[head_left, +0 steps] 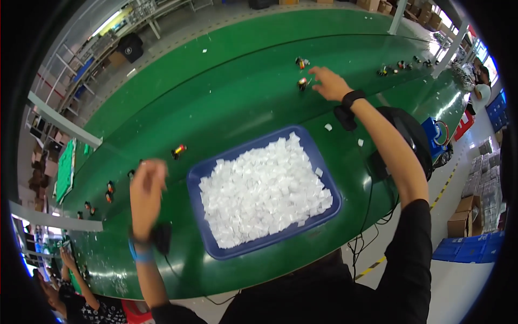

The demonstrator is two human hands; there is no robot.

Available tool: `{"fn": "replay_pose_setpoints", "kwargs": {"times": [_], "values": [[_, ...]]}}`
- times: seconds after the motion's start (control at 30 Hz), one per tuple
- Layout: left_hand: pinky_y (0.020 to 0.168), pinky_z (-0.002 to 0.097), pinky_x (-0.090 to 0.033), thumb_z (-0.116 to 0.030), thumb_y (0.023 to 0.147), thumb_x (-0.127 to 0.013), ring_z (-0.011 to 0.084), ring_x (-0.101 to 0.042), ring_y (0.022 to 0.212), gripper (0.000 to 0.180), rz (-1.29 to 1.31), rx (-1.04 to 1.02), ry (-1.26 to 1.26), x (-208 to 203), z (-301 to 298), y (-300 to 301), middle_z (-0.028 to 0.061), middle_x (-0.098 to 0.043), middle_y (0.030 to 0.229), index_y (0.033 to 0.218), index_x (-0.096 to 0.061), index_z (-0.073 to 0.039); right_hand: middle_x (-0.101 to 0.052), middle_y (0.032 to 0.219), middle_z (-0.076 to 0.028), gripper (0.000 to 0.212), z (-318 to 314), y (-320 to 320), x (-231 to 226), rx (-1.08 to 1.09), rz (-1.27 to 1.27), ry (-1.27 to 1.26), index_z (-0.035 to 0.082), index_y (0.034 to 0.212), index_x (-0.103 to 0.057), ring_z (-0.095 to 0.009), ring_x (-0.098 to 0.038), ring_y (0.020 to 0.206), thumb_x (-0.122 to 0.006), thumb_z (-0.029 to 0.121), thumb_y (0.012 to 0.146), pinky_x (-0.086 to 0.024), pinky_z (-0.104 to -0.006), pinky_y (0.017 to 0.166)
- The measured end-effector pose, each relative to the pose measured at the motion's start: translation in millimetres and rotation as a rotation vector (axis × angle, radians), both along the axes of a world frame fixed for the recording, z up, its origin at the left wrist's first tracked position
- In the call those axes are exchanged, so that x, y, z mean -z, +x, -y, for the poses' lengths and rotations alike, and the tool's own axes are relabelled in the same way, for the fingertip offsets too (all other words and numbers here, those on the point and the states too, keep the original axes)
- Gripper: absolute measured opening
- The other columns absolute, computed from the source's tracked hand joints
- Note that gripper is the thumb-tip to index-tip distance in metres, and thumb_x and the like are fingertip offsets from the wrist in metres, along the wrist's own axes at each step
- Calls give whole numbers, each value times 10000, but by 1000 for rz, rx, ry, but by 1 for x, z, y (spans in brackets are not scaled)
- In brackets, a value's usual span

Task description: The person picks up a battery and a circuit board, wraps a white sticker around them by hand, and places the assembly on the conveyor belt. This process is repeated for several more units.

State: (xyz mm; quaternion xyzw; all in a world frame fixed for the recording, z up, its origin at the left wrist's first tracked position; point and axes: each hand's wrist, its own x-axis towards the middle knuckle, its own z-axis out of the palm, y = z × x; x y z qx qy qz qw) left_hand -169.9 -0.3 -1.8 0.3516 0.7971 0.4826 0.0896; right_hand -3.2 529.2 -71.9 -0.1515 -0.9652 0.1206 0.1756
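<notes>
My right hand [330, 85] reaches over the green bench with its fingers stretched out and apart. Just beyond its fingertips stands a small part in black, red and yellow [302, 83], and a similar part [302, 62] lies a little farther off. Motion smears my left hand [148, 186], so whether it is closed does not show. Around it are another small black, red and yellow part [178, 151] and a part with an orange band [109, 191]. Between my arms sits a blue tray [200, 237] heaped with small white square pieces [264, 189].
More small parts [402, 65] line the bench's far right. Loose white pieces [328, 127] lie beside the tray. A black rounded object [404, 135] stands by my right forearm, with cables near it. Another person's arm [78, 275] is at the lower left.
</notes>
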Motion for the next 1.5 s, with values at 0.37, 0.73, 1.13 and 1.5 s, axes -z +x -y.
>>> {"fn": "replay_pose_setpoints", "kwargs": {"times": [0.37, 0.73, 1.13, 1.5], "values": [[481, 214, -358, -133, 1003, -552, 64, -473, 525, 165, 612, -405, 210, 18, 93, 189, 26, -567, 692, 888, -582, -20, -657, 943, -84, 289, 11, -40, 12, -155, 72, 20, 105, 1013, -609, -324, -657, 838, -784, 154, 788, -522, -452, 722], [543, 212, -426, -297, 1066, -453, 96, -532, 594, 356, 893, 119, 228, 10, -37, 207, 84, -659, 804, 1125, -611, 16, -618, 812, -33, 164, 240, 105, -93, -685, -190, 124, 62, 863, -667, -157, -581, 620, -760, 95, 732, -468, -273, 538], [548, 205, -448, -143, 1033, -511, 75, -562, 668, 217, 1114, 276, 63, 33, -26, 212, 66, -653, 882, 1156, -573, 25, -564, 803, 13, 202, 322, 158, -48, -704, -214, -45, 89, 863, -686, -127, -591, 607, -822, 114, 715, -436, -250, 470], [566, 193, -445, -44, 962, -635, 48, -567, 657, 235, 942, 123, 105, 38, -4, 207, 48, -678, 869, 1184, -581, 11, -578, 829, 2, 268, 337, 153, -44, -520, -261, -341, 81, 916, -722, -141, -598, 620, -865, 123, 693, -453, -275, 499]]}}
